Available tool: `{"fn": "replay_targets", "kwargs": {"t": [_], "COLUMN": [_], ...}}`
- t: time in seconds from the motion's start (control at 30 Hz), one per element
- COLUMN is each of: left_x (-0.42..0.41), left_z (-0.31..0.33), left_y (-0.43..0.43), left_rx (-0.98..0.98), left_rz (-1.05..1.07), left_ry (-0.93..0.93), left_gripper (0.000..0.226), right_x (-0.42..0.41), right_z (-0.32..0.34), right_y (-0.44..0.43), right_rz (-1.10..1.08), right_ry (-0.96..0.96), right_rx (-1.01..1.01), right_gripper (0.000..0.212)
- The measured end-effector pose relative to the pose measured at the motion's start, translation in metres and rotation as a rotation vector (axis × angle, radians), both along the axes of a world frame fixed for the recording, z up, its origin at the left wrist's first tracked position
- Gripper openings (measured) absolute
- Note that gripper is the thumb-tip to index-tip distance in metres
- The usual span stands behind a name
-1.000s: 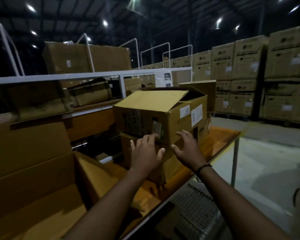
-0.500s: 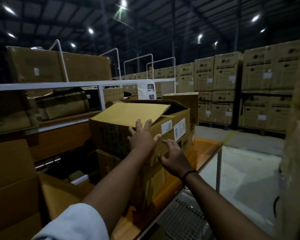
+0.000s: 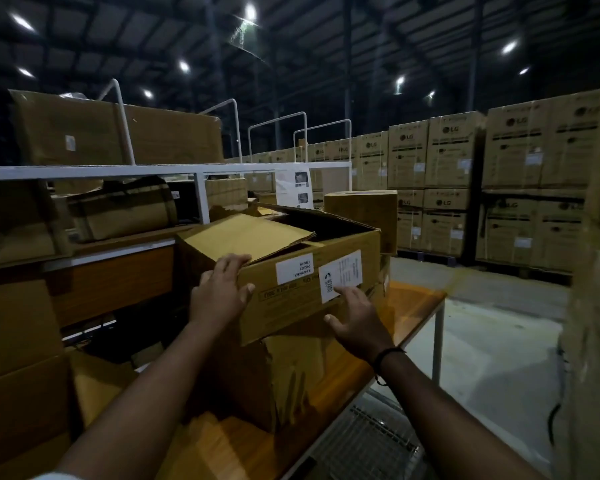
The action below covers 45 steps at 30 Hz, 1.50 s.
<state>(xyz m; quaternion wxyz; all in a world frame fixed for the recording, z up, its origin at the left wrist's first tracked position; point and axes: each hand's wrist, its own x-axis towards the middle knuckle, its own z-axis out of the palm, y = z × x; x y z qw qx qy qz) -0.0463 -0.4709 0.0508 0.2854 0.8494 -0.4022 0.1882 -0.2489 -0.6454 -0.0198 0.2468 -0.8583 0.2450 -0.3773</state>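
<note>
My L hand point(image 3: 222, 289) lies flat on the near top corner of the open cardboard box point(image 3: 291, 301), fingers straight, tips up at the edge under the loose flap point(image 3: 246, 237), thumb on the front face. R hand point(image 3: 355, 320) is spread wide against the same face, one fingertip touching the white label point(image 3: 340, 275); black band point(image 3: 388, 355) on that wrist. Neither hand is curled round anything. The box sits tilted on a crumpled carton point(image 3: 291, 379) on the orange table point(image 3: 416, 303). White rack frame point(image 3: 153, 169) behind, stacked LG cartons point(image 3: 465, 174) far R.
</note>
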Motion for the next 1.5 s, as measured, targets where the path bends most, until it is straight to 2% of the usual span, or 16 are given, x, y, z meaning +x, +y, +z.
{"fn": "replay_targets", "kwargs": {"t": [0.27, 0.4, 0.57, 0.67, 0.8, 0.9, 1.07, 1.5], "left_x": [0.016, 0.037, 0.067, 0.071, 0.066, 0.064, 0.066, 0.054], "left_z": [0.001, -0.004, -0.012, -0.012, -0.016, -0.014, -0.010, -0.022], "left_y": [0.040, 0.066, 0.088, 0.088, 0.088, 0.086, 0.079, 0.080], "left_rx": [-0.022, -0.069, -0.197, -0.221, -0.252, -0.259, -0.231, -0.353], "left_rz": [-0.024, -0.036, 0.025, -0.008, -0.099, -0.093, -0.043, -0.019], "left_ry": [0.055, 0.105, 0.169, 0.323, 0.430, 0.466, 0.452, 0.313], "left_gripper": [0.058, 0.056, 0.064, 0.067, 0.086, 0.102, 0.120, 0.112], "right_x": [-0.007, -0.016, -0.018, -0.017, -0.004, 0.003, 0.009, 0.000], "right_z": [0.015, 0.023, 0.035, 0.035, 0.027, 0.025, 0.023, 0.013], "right_y": [-0.027, -0.042, -0.050, -0.050, -0.040, -0.035, -0.032, -0.026], "right_rz": [-0.150, -0.230, -0.185, -0.076, -0.125, -0.175, -0.189, -0.211], "right_ry": [-0.014, 0.077, 0.004, -0.055, -0.123, -0.109, -0.124, -0.237], "right_rx": [-0.097, -0.155, -0.146, -0.103, -0.093, -0.076, -0.080, -0.176], "right_gripper": [0.075, 0.095, 0.126, 0.122, 0.124, 0.132, 0.130, 0.122]}}
